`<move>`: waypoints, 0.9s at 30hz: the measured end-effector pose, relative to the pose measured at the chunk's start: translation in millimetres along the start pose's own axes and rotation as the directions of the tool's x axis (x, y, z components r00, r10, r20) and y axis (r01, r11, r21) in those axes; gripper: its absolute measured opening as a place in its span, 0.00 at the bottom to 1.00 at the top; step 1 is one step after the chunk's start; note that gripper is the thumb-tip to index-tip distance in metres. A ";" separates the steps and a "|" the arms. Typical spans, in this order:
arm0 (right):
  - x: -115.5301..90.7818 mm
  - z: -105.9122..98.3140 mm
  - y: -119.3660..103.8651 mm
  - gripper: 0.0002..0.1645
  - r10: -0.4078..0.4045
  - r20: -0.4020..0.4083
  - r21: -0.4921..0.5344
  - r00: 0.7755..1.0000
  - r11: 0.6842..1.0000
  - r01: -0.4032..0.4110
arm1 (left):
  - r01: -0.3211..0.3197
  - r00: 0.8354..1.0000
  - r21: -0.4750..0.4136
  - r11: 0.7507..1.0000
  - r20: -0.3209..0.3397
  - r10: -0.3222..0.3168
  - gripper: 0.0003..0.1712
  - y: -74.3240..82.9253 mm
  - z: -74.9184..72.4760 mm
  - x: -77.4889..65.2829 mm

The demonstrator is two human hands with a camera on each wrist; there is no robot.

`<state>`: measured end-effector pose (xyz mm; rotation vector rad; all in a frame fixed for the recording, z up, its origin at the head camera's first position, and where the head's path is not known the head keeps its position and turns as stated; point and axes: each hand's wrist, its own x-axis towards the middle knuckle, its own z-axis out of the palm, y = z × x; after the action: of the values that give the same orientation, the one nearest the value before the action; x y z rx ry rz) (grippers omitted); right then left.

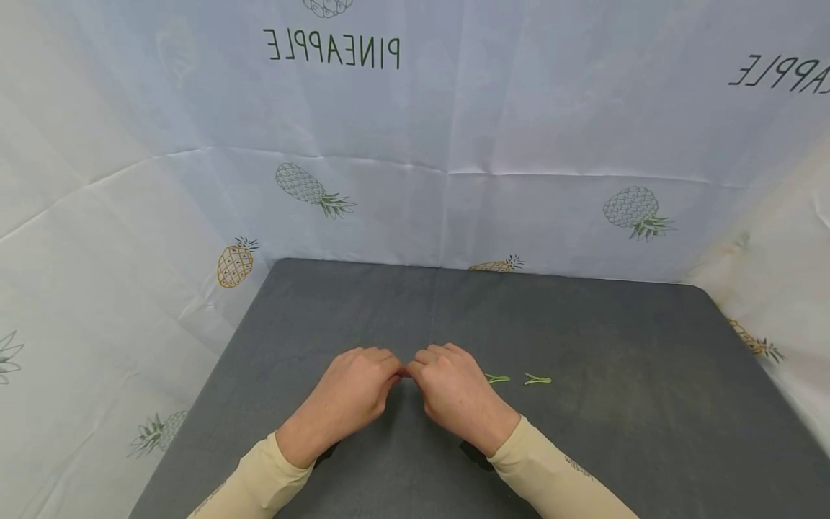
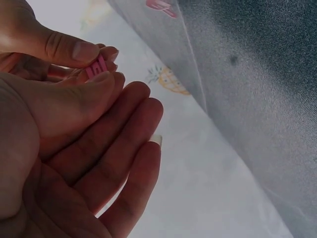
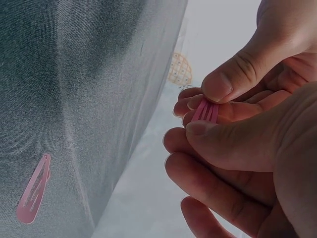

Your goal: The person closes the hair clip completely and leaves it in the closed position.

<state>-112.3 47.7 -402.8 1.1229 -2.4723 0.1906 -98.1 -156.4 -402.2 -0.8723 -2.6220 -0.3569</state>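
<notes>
Fingers [image 2: 119, 141] of the left hand [image 1: 350, 393] and right hand [image 1: 462, 393], curled close, pinch one pink clip [image 3: 206, 112] (more clips [image 1: 539, 379] lie on the table [image 1: 648, 353]).

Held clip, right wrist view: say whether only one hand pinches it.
No, the left hand and right hand both pinch the pink clip.

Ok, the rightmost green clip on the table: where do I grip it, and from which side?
Probably pinch the rightmost green clip by its joined right end, coming from above and the right. It seems to lie flat, prongs spread leftward, toward the other green clip and the right hand.
</notes>
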 end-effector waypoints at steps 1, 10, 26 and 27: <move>-0.2 0.1 0.1 0.13 -0.002 -0.001 -0.001 1.000 1.000 0.002 | -0.003 1.000 0.003 1.000 0.001 0.003 0.05 0.1 0.3 0.2; -1.8 0.6 0.8 0.14 -0.008 0.006 -0.026 1.000 1.000 0.008 | -0.034 0.999 0.037 0.999 0.001 0.034 0.06 1.3 1.6 1.4; -4.6 2.4 1.2 0.14 -0.018 -0.011 -0.027 1.000 0.999 0.018 | -0.057 0.998 0.034 0.998 -0.021 0.058 0.07 2.6 4.4 1.7; -4.7 2.3 1.1 0.15 -0.020 -0.014 -0.027 1.000 0.999 0.019 | -0.059 0.998 0.034 0.998 -0.020 0.059 0.07 2.7 4.4 1.5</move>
<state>-111.1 51.0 -406.8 1.1301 -2.4434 0.1585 -98.7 -152.0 -405.3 -0.9274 -2.5690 -0.3041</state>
